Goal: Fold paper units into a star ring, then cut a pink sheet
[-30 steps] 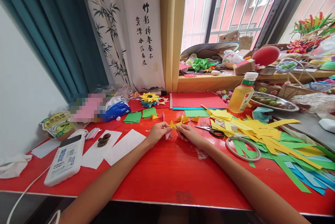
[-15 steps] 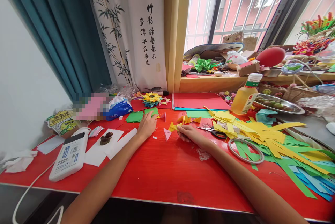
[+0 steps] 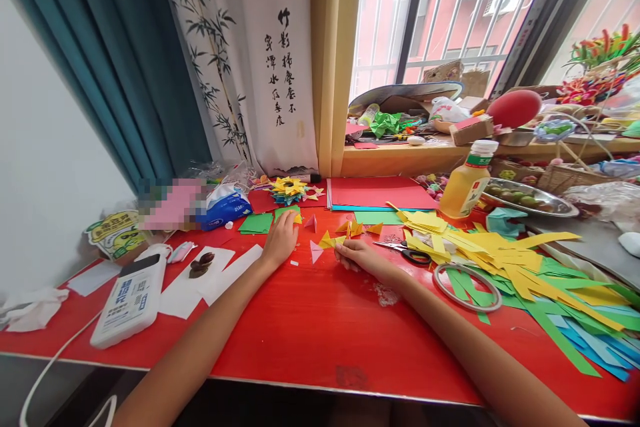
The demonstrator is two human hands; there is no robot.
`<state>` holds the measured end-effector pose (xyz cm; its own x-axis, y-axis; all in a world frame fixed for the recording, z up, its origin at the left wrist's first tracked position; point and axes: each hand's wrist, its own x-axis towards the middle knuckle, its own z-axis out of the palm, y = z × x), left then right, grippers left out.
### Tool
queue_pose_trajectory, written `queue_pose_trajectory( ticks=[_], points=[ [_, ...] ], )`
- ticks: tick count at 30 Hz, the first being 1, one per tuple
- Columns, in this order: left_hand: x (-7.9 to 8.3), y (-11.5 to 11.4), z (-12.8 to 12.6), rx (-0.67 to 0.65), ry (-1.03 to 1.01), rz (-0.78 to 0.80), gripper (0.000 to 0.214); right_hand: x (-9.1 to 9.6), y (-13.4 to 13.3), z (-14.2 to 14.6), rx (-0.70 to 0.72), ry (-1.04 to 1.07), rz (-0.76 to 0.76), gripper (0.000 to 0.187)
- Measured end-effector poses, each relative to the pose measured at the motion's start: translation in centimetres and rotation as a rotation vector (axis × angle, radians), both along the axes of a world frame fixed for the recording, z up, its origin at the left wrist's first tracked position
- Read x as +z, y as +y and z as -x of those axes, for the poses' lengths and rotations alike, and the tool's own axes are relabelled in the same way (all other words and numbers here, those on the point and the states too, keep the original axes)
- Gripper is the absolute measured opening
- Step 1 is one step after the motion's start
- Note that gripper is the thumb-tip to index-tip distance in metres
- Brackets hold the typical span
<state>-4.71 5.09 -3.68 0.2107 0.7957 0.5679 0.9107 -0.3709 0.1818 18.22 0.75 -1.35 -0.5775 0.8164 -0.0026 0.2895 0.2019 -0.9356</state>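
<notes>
My left hand (image 3: 281, 238) rests at the green paper squares (image 3: 257, 223), its fingers curled together at a small yellow folded paper piece (image 3: 297, 218). The thumb side is partly hidden. In my right hand (image 3: 361, 258), thumb and fingers pinch a yellow folded paper triangle (image 3: 329, 240) just above the red table. Two pink folded triangles, one upright (image 3: 311, 222) and one lower (image 3: 316, 251), lie between the hands. Behind my right hand sit several orange-yellow folded pieces (image 3: 355, 228). Scissors (image 3: 407, 252) with black handles lie to its right.
Yellow paper strips (image 3: 490, 247), green strips (image 3: 560, 327) and a tape roll (image 3: 467, 287) spread over the right side. A juice bottle (image 3: 465, 180) stands behind them. A yellow-and-blue paper model (image 3: 289, 190) and red sheets (image 3: 380, 192) are at the back; a white device (image 3: 129, 299) lies left.
My left fingers have curled more around the yellow piece beside the green squares. My right hand still holds its yellow triangle, nearly in place. The whole view has shifted slightly.
</notes>
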Motion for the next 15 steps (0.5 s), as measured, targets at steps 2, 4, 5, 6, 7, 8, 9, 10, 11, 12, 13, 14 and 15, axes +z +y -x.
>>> queue_pose_trajectory(
  ticks=[2, 4, 5, 6, 7, 8, 9, 10, 11, 12, 13, 14, 15],
  points=[
    [0.2, -0.4, -0.2, -0.084, -0.008, -0.002, 0.04, -0.2, 0.1, -0.1, -0.011, -0.016, -0.014, 0.04],
    [0.4, -0.7, -0.5, -0.154, -0.009, 0.015, 0.037, -0.4, 0.1, -0.1, -0.012, -0.036, -0.028, 0.04],
    [0.5, -0.9, -0.6, -0.171, -0.014, 0.026, 0.033, -0.4, 0.2, -0.2, -0.01, -0.044, -0.035, 0.04],
    [0.7, -1.0, -0.8, -0.175, -0.024, 0.036, 0.028, -0.5, 0.2, -0.2, -0.008, -0.048, -0.041, 0.039],
    [0.8, -1.1, -0.9, -0.169, -0.034, 0.046, 0.024, -0.6, 0.2, -0.2, -0.005, -0.049, -0.047, 0.039],
    [0.9, -1.1, -0.9, -0.159, -0.041, 0.054, 0.021, -0.6, 0.2, -0.1, -0.003, -0.051, -0.055, 0.038],
    [1.0, -1.2, -1.0, -0.15, -0.044, 0.062, 0.019, -0.6, 0.2, -0.1, -0.002, -0.053, -0.063, 0.037],
    [1.1, -1.2, -1.0, -0.144, -0.046, 0.07, 0.019, -0.6, 0.2, -0.1, -0.002, -0.055, -0.069, 0.036],
    [1.1, -1.2, -1.0, -0.144, -0.047, 0.076, 0.019, -0.5, 0.1, -0.1, 0.0, -0.057, -0.075, 0.035],
    [1.2, -1.2, -1.0, -0.147, -0.046, 0.08, 0.02, -0.4, 0.0, 0.0, 0.005, -0.059, -0.082, 0.035],
    [1.2, -1.2, -0.9, -0.147, -0.05, 0.083, 0.02, -0.3, -0.1, 0.0, 0.01, -0.062, -0.089, 0.034],
    [1.2, -1.3, -0.9, -0.141, -0.06, 0.086, 0.021, -0.2, -0.3, 0.1, 0.016, -0.068, -0.101, 0.033],
    [1.2, -1.4, -0.9, -0.128, -0.076, 0.09, 0.024, 0.0, -0.4, 0.2, 0.024, -0.076, -0.114, 0.033]
  ],
)
